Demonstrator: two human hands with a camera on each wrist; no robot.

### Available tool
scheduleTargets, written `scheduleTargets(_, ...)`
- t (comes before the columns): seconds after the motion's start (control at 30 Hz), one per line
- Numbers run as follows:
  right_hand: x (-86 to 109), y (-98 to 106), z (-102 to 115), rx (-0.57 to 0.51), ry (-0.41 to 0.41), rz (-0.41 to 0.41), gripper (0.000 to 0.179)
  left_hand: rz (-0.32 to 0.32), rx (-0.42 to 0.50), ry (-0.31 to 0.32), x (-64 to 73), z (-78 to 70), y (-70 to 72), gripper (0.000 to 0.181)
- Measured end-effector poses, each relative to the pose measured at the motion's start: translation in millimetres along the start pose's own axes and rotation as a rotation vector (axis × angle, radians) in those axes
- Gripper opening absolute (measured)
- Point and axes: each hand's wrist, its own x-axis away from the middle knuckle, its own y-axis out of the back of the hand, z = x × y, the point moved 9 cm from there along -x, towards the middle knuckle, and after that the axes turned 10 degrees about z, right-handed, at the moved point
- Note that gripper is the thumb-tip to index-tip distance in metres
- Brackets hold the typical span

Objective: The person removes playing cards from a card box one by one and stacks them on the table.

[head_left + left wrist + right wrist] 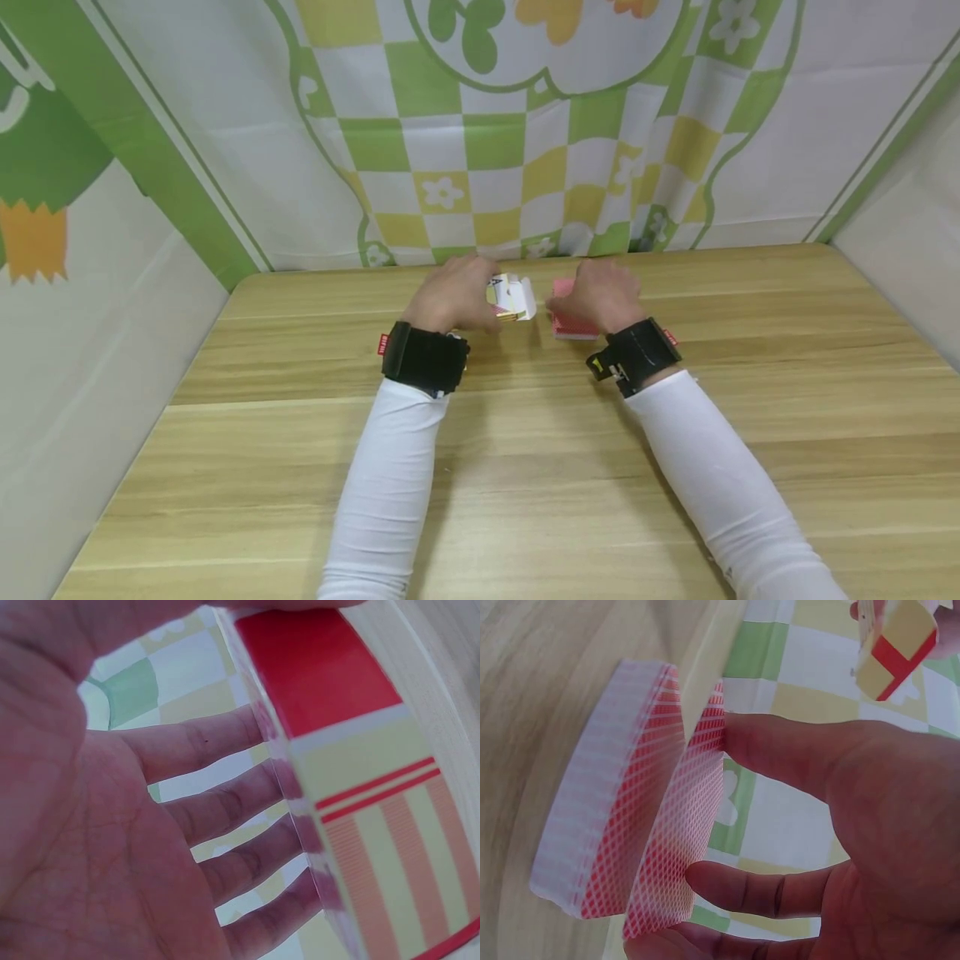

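Observation:
Near the back of the table, my left hand (454, 293) holds a small card box (517, 298) with a white flap standing out at its right end. In the left wrist view, the red, cream and striped box (367, 750) has the thumb at its top edge and several fingertips along its side. To its right, my right hand (609, 293) is over a deck of playing cards. The right wrist view shows the deck (604, 802) lying on the table and a red-patterned playing card (679, 832) raised at a tilt above it, pinched between thumb and fingers.
The wooden table (525, 483) reaches back to a green, white and yellow checked cloth (495, 167). White cloth walls (97, 375) flank both sides. Each wrist wears a black strap (426, 358) over a white sleeve.

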Motion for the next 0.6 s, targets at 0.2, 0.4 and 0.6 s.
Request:
scheduleTargets(0.2,-1.6,-3.3,0.5,0.016,-0.004,-0.016,0.051,0.003,0.005,0.0,-0.7,0.4,-0.6,0.046)
scheduleTargets(0.4,-1.7,-4.9,0.8,0.022,-0.023,-0.021,0.05,0.004,0.011,0.001,-1.0,1.0,-1.2,0.046)
scheduleTargets(0.6,-3.8,-6.4,1.3,0.032,-0.027,-0.019,0.05,0.011,0.027,0.009,-0.4,1.1,-1.2,0.045)
